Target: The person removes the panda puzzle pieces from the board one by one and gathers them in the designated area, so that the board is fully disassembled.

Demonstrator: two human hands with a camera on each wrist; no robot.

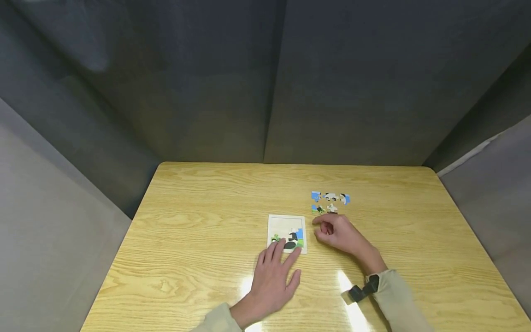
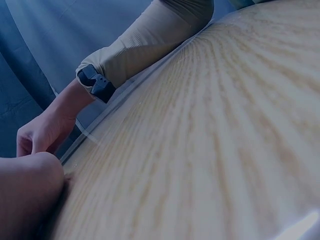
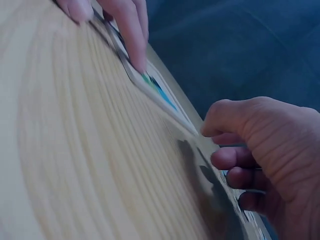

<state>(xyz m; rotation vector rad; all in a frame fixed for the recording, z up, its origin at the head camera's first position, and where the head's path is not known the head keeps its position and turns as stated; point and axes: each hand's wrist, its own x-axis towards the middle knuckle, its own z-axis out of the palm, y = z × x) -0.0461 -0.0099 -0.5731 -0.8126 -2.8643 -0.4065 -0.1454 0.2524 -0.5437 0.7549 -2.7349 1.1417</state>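
A white square puzzle tray (image 1: 286, 222) lies on the table, with panda-picture pieces (image 1: 299, 234) fitted in its lower right part. My left hand (image 1: 274, 281) rests on the tray's lower edge, fingers spread over the fitted pieces. Just right of the tray hovers my right hand (image 1: 342, 235), its fingers loosely bent and a gap between index finger and thumb. Nothing shows between them. In the right wrist view the same hand (image 3: 270, 150) is close above the table. Beyond it lie loose puzzle pieces (image 1: 330, 197) in two rows, the nearer row close to its knuckles.
The wood-grain table (image 1: 199, 216) has rounded far corners. Dark curtains (image 1: 215, 92) hang behind it, with grey cloth panels (image 1: 54, 221) at the sides. A small black device (image 1: 365, 288) is strapped at the right wrist.
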